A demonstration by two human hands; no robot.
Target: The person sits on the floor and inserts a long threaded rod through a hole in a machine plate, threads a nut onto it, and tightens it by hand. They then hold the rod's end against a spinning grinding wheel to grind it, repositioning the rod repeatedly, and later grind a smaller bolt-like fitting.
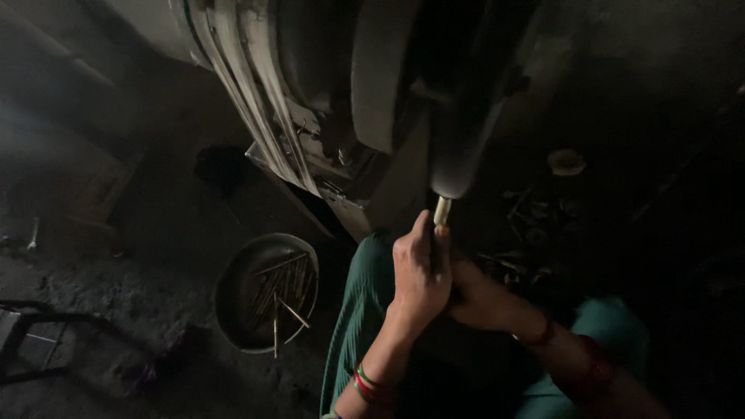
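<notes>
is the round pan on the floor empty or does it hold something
Not empty: the pan holds a loose heap of thin metal rods lying crosswise.

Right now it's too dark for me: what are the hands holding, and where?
Both hands, left hand over right hand, grip a pale rod by its lower end.

Both hands, left hand (421, 271) and right hand (475, 293), clasp a pale, smooth rod (441, 211), possibly wood or metal in this dim light. Just above the grip, the grinding wheel (466, 132) looks matt and dusty. Left of the grip, a dull metal bowl (233, 291) holds thin rods (283, 291) with a faint sheen. Below, ribbed green cloth (357, 310).
</notes>
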